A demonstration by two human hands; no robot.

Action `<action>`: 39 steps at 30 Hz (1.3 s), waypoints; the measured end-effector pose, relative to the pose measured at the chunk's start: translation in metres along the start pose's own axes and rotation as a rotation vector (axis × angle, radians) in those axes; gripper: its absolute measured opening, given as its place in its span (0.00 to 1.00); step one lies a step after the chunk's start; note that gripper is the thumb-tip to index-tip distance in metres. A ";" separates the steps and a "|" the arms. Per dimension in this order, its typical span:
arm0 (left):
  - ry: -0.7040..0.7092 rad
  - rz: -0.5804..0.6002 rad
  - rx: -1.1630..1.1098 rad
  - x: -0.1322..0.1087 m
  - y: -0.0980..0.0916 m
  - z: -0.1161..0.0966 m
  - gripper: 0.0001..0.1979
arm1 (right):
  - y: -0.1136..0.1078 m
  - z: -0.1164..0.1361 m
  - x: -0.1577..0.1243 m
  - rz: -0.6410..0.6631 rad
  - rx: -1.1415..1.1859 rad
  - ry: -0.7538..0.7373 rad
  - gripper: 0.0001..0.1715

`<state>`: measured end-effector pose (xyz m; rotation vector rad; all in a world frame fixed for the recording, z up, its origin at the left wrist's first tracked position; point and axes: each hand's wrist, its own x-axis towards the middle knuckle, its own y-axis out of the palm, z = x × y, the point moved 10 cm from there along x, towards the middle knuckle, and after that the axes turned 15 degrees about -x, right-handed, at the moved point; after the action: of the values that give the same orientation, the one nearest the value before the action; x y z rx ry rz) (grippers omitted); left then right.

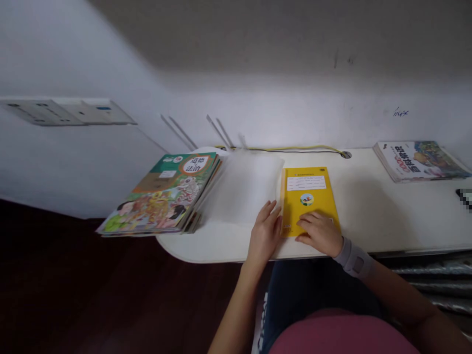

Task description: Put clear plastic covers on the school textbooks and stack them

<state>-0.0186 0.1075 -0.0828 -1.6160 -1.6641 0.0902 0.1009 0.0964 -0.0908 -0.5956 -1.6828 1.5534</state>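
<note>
A yellow book [309, 214] lies flat on the white desk [224, 243], with a white label and a small round picture on its face. My right hand [319, 232] rests on its lower part, fingers spread and lightly bent. Along the book's left edge is my left hand [264, 231], its fingers stretched out over the border of a translucent plastic sheet [239, 189]. That sheet spreads left from the book towards a stack of books [158, 196]. Whether the sheet is joined to the yellow book I cannot tell.
The stack at left has a green illustrated cover on top and overhangs the desk's rounded end. Another pile of books [420, 160] stands at the back right. A yellow and black cable [287, 149] runs along the wall to a desk hole. Wall sockets [70, 112] are at upper left.
</note>
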 end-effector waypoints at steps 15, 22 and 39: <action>-0.036 -0.242 -0.143 -0.006 -0.027 -0.028 0.13 | -0.002 -0.016 0.000 -0.018 0.188 0.098 0.09; -0.022 -0.151 -0.294 0.004 0.024 -0.057 0.21 | -0.024 -0.075 -0.050 -0.498 0.621 0.521 0.07; 0.270 0.501 0.324 0.030 0.169 -0.112 0.26 | -0.030 -0.182 -0.142 -0.366 0.193 0.672 0.20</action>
<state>0.1859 0.1128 -0.0861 -1.6692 -0.9606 0.3582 0.3338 0.0970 -0.0960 -0.5829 -1.0453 1.0698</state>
